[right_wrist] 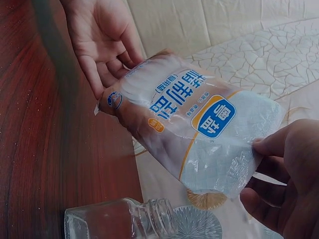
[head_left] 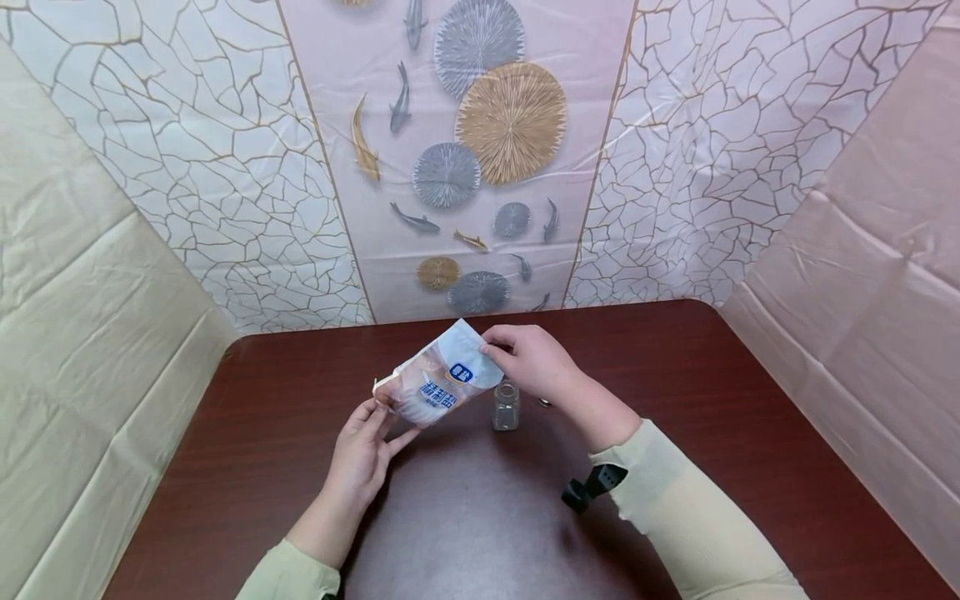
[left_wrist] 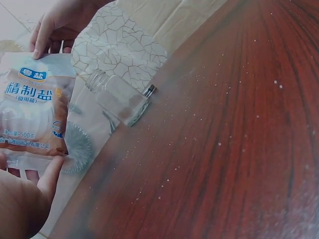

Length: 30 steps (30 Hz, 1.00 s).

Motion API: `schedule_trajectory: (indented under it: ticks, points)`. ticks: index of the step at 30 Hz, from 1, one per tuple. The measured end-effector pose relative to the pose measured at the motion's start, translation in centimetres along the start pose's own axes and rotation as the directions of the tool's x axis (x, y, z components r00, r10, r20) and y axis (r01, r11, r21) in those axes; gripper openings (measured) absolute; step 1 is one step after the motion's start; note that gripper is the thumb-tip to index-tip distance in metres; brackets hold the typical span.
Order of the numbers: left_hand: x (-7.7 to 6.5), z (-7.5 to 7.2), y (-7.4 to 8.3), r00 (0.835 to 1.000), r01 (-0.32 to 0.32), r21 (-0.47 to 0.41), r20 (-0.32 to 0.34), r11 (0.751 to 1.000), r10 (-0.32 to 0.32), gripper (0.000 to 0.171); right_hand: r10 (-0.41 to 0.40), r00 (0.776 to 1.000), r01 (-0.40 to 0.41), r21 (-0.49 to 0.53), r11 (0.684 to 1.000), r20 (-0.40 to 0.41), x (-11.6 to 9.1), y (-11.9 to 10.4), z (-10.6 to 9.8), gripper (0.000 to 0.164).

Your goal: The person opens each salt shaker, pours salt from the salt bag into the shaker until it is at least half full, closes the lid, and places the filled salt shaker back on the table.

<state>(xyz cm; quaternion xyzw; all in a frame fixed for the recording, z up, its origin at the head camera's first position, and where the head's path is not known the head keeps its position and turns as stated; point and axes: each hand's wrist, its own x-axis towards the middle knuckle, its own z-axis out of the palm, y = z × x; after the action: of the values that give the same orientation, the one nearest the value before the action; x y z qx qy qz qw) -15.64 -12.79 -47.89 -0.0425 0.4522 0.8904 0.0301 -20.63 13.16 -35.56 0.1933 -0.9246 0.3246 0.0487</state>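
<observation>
A printed plastic bag of salt (head_left: 441, 375) is held tilted above the table between both hands. My left hand (head_left: 362, 450) grips its lower left end, thumb on the printed front and fingers behind. At the opposite, pale end, my right hand (head_left: 534, 360) pinches the edge of the bag between thumb and fingers. Just right of the bag, a small clear glass jar (head_left: 506, 408) stands upright on the table, its threaded mouth uncovered. The right wrist view shows the salt bag (right_wrist: 174, 114) close above the jar (right_wrist: 119, 219).
A small shiny metal piece (head_left: 544, 402) lies behind the jar, partly hidden by the right forearm. White grains (left_wrist: 219, 144) are scattered over the dark red wooden table (head_left: 285, 467). Patterned cloth (head_left: 480, 167) hangs at the back, with beige cloth (head_left: 862, 317) at the sides.
</observation>
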Motion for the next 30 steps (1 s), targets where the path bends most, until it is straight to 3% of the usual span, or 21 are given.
schedule_trajectory:
  ticks: [17,30]
  points:
    - [0.0,0.3,0.2,1.000,-0.031,0.045,-0.003,0.999,0.031,0.018,-0.040,0.998,0.039,-0.010,0.999,-0.041,-0.3,1.0,0.1,0.009]
    - [0.2,0.6,0.7,1.000,-0.020,0.082,-0.022,0.996,0.022,0.011,-0.017,0.998,0.019,0.028,0.999,-0.053,-0.5,1.5,0.2,0.009]
